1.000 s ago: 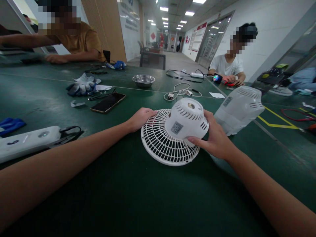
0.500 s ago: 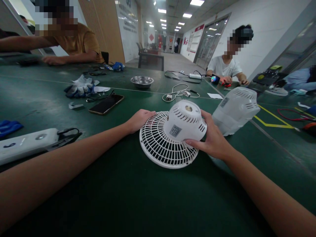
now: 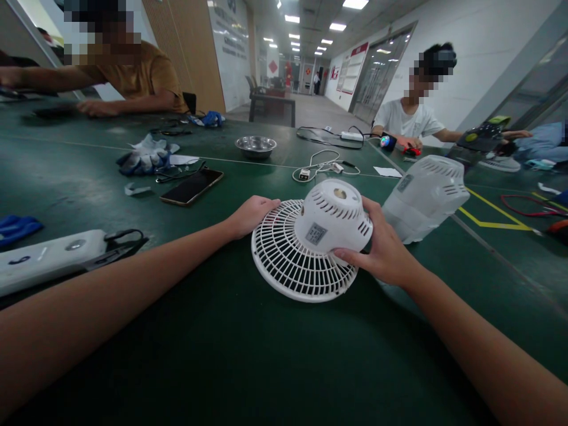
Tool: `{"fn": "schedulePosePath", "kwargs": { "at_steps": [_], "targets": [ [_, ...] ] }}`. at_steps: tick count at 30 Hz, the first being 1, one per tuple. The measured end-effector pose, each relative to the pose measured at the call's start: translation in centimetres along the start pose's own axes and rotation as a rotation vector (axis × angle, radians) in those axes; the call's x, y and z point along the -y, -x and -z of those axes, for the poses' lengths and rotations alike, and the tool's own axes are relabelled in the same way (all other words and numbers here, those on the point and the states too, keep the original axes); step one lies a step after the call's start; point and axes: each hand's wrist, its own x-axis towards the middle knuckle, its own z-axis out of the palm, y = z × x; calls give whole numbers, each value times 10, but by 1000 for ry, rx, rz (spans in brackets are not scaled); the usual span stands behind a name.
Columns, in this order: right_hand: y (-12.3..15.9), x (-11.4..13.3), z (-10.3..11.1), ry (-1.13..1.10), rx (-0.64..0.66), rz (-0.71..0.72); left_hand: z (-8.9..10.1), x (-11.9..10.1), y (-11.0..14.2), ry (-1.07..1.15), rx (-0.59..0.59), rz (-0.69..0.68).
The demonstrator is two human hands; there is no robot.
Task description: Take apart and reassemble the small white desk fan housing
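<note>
A white fan head lies face down on the green table (image 3: 248,355): a round slatted grille (image 3: 293,266) with a domed motor housing (image 3: 332,216) on top. My left hand (image 3: 251,214) curls over the grille's far left rim. My right hand (image 3: 384,248) wraps the right side of the housing, thumb along its lower edge. A second white fan part (image 3: 423,195) lies tilted just right of my right hand.
A phone (image 3: 191,186), gloves (image 3: 144,157), a steel bowl (image 3: 255,145) and a white cable (image 3: 323,167) lie beyond. A white power strip (image 3: 48,257) sits at left. Two other people sit at the far side, hands on the table.
Almost nothing: both hands keep the same hold on the fan head. The person at the far right has stretched an arm out to the right.
</note>
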Motion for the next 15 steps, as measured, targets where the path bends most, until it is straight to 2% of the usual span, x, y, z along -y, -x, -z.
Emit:
{"fn": "schedulePosePath", "kwargs": {
  "at_steps": [11, 15],
  "targets": [
    [0, 0, 0, 2, 3, -16, -1, -4, 2, 1, -6, -5],
    [0, 0, 0, -3, 9, -26, -2, -7, 4, 3, -20, 32]
  ]
}}
